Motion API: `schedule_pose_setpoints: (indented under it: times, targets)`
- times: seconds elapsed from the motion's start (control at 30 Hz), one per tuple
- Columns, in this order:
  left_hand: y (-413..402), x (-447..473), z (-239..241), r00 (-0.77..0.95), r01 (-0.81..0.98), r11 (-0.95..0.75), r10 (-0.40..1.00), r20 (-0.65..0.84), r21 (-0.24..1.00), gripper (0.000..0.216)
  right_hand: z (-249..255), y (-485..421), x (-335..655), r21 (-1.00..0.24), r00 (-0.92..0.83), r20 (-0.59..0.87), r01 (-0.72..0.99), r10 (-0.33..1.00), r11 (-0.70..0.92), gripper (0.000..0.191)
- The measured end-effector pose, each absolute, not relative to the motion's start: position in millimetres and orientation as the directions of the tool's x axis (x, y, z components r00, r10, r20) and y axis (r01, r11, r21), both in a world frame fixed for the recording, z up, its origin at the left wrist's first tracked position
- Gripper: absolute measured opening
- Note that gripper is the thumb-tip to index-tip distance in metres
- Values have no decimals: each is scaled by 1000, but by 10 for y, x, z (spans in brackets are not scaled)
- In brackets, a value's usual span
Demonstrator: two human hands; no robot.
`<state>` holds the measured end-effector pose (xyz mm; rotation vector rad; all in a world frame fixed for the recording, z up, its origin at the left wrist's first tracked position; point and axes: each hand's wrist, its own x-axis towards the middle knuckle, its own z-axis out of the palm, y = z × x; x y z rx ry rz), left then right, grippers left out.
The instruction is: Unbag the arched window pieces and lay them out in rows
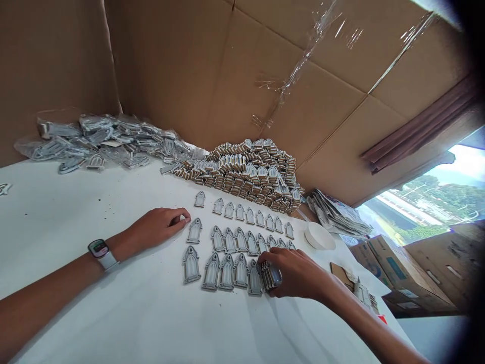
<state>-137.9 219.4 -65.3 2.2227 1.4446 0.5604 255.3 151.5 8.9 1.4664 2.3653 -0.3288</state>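
Note:
Several small grey arch-shaped window pieces (227,237) lie in three rows on the white table (151,313). My right hand (295,273) is closed around a small stack of the same pieces (271,275) at the right end of the nearest row. My left hand (157,227), with a watch on its wrist, rests on the table with fingers curled loosely, fingertips next to the leftmost piece of the middle row (194,231). I cannot see anything in it.
A large pile of stacked pieces (250,169) sits at the back. Bagged grey pieces (98,141) lie at back left against cardboard walls (227,65). A white bowl (319,236), folded plastic bags (337,212) and cardboard boxes (409,273) are at the right.

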Motion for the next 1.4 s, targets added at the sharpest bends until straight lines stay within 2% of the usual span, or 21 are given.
schedule_pose_setpoints:
  times: [0.13, 0.27, 0.4, 0.6, 0.77, 0.93, 1.07, 1.27, 1.4]
  targets:
    - [2189, -1382, -646, 368, 751, -355, 925, 94, 557, 39, 123, 1554, 2595, -46, -457, -392, 877, 799, 479, 71]
    - [2191, -1382, -647, 359, 740, -351, 928, 104, 574, 36, 446, 1804, 2698, -40, -449, -343, 885, 825, 465, 70]
    - [2181, -1376, -633, 354, 734, -348, 929, 109, 583, 37, 948, 2449, 2676, -64, -468, -184, 883, 864, 465, 65]
    - [2199, -1400, -668, 361, 730, -347, 927, 99, 588, 35, 1216, 3629, 2347, -280, -465, 111, 833, 878, 477, 70]
    - [2209, -1419, -705, 372, 732, -368, 921, 116, 573, 33, 1132, 4155, 2068, -328, -463, 72, 826, 883, 460, 76]
    - [2212, -1432, -740, 367, 717, -379, 919, 145, 585, 31, 1111, 4345, 1967, -288, -451, 20, 852, 893, 437, 76]
    - [2216, -1432, -751, 388, 706, -405, 908, 160, 581, 32, 1136, 4360, 1991, -234, -433, 17, 875, 901, 424, 85]
    - [2220, -1427, -756, 364, 724, -372, 921, 137, 581, 33, 1219, 4221, 2028, -104, -401, 53, 909, 914, 405, 83]
    - [2225, -1435, -760, 369, 729, -382, 918, 143, 568, 32, 1345, 3874, 2048, 6, -390, 79, 920, 917, 391, 89]
